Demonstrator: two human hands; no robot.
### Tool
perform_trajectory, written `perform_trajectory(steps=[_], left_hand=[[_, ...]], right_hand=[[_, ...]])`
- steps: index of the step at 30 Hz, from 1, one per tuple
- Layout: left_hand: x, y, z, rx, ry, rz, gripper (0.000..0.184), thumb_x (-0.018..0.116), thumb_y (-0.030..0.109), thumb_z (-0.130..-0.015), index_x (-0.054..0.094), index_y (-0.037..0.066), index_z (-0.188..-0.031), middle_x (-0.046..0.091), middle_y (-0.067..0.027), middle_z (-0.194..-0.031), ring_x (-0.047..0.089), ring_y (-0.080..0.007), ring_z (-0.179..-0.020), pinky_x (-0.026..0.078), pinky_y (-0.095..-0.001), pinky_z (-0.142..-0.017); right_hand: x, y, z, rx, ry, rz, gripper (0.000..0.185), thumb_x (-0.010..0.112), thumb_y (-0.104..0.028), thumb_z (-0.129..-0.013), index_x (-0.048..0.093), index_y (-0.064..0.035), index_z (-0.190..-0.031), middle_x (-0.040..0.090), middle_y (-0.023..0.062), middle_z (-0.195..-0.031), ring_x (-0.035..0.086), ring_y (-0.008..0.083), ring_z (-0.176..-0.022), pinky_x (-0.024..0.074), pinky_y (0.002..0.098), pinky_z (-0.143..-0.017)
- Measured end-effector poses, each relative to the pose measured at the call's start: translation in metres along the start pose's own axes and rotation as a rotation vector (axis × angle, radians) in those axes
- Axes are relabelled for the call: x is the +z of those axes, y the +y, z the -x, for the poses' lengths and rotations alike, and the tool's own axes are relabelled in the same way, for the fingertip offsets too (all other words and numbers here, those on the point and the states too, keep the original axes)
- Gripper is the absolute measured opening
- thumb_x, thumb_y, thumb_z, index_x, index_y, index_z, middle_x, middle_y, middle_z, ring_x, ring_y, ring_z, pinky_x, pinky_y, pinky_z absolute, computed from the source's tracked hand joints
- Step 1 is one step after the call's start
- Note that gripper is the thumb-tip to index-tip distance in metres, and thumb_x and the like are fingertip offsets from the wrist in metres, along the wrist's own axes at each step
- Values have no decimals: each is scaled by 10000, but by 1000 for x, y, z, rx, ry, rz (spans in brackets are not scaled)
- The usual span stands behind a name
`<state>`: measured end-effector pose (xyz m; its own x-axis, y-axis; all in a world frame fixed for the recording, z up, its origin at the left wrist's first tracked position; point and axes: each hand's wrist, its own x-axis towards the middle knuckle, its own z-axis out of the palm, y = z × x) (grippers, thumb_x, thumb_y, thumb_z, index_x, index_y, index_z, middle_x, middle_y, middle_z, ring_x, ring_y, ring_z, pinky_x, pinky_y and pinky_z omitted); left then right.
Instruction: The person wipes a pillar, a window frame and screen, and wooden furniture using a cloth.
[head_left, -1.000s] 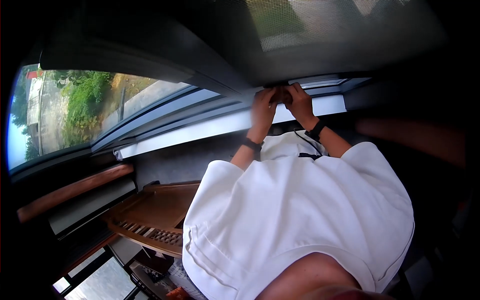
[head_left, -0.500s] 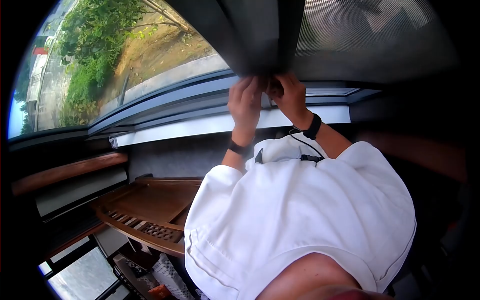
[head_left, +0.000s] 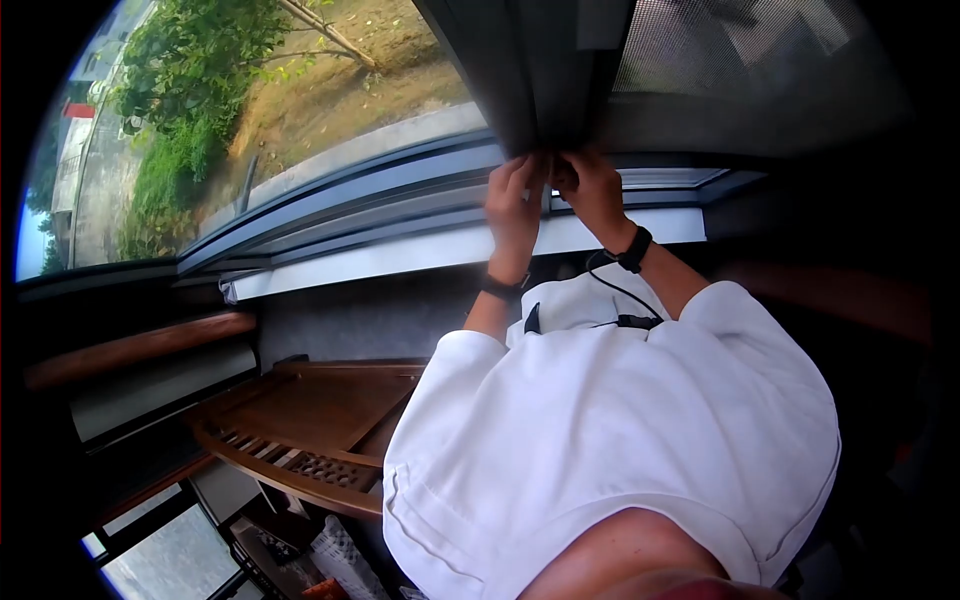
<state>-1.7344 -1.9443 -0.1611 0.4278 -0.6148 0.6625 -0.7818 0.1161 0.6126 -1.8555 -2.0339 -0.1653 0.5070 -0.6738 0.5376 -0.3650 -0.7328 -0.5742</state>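
Observation:
Both of my hands are raised close together at the lower end of a dark vertical window frame (head_left: pixel 545 85). My left hand (head_left: pixel 514 200) is closed, its fingers bent and pressed together against the frame's edge. Beside it, my right hand (head_left: pixel 594 188) is also closed, with thumb and forefinger drawn into a pinch. Whatever lies between the fingertips is in shadow and too small to make out. Just below runs the grey window track (head_left: pixel 400 198), with a white sill (head_left: pixel 400 258) under it. Each wrist carries a dark band.
A mesh screen (head_left: pixel 720 60) is at the upper right. Through the glass at the left are a leafy tree (head_left: pixel 190 80) and bare soil. A brown wooden tray table (head_left: pixel 320 400) stands at the lower left, beneath a wooden rail (head_left: pixel 150 345). A black cord hangs at my chest.
My hands and the dark frame appear slightly farther right in view, as does my body. The hands remain closed together at the frame's lower end.

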Motion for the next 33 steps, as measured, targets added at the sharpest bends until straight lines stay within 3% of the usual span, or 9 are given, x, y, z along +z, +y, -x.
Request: perform_trajectory(steps=[4, 10, 13, 17, 23, 26, 30, 33], left_hand=[[13, -14, 33, -170, -176, -4, 321, 716, -18, -824, 676, 43, -1136, 676, -128, -1058, 690, -258, -878, 571, -342, -768], [27, -17, 42, -228, -239, 84, 322, 724, 17, -832, 665, 58, -1146, 654, -138, -1046, 672, -289, -859, 553, -364, -731], [40, -10, 39, -233, -224, 92, 330, 730, 11, -820, 670, 71, -1139, 652, -133, -1014, 668, -285, -845, 544, -373, -731], [68, -2, 43, -193, -246, 52, 360, 736, 9, -802, 672, 88, -1147, 657, -126, -1034, 666, -292, -861, 534, -399, -775], [128, 38, 33, -47, -334, 120, 361, 754, 66, -807, 681, 88, -1160, 667, -133, -1103, 650, -287, -1016, 518, -397, -891], [148, 59, 30, -153, -446, 216, 393, 722, 16, -808, 668, 94, -1189, 639, -115, -1194, 604, -304, -1100, 499, -396, -918], [157, 51, 48, -158, -368, 70, 385, 716, 43, -823, 668, 88, -1202, 640, -115, -1204, 605, -314, -1116, 477, -400, -976], [150, 69, 41, -129, -333, -11, 325, 717, 57, -842, 691, 70, -1165, 673, -122, -1174, 647, -288, -1078, 523, -375, -938]], right_hand=[[13, 15, 29, 213, -238, 73, 384, 781, -112, -808, 648, -110, -1168, 676, 134, -1060, 698, 318, -888, 588, 367, -755], [13, 41, 37, 194, -241, 115, 397, 770, -110, -806, 627, -105, -1176, 658, 124, -1087, 694, 313, -868, 578, 371, -721], [4, 44, 38, 239, -158, 45, 341, 747, -172, -803, 634, -112, -1119, 634, 107, -1043, 664, 351, -861, 559, 426, -713], [-19, 58, 43, 276, -82, 42, 317, 751, -146, -794, 650, -126, -1094, 637, 82, -1014, 667, 334, -863, 561, 412, -713], [-75, 97, 51, 293, 67, 88, 310, 772, -100, -766, 679, -134, -1059, 649, 57, -968, 683, 294, -849, 572, 368, -692], [-92, 124, 58, 311, 79, 121, 304, 773, -101, -771, 676, -116, -1059, 653, 62, -960, 687, 291, -843, 575, 365, -690], [-91, 133, 55, 219, 46, 82, 253, 764, -126, -800, 669, -102, -1033, 657, 78, -959, 691, 287, -849, 577, 368, -690], [-104, 128, 48, 177, 35, -18, 230, 764, -138, -804, 661, -105, -1008, 659, 72, -959, 696, 269, -845, 576, 356, -682]])
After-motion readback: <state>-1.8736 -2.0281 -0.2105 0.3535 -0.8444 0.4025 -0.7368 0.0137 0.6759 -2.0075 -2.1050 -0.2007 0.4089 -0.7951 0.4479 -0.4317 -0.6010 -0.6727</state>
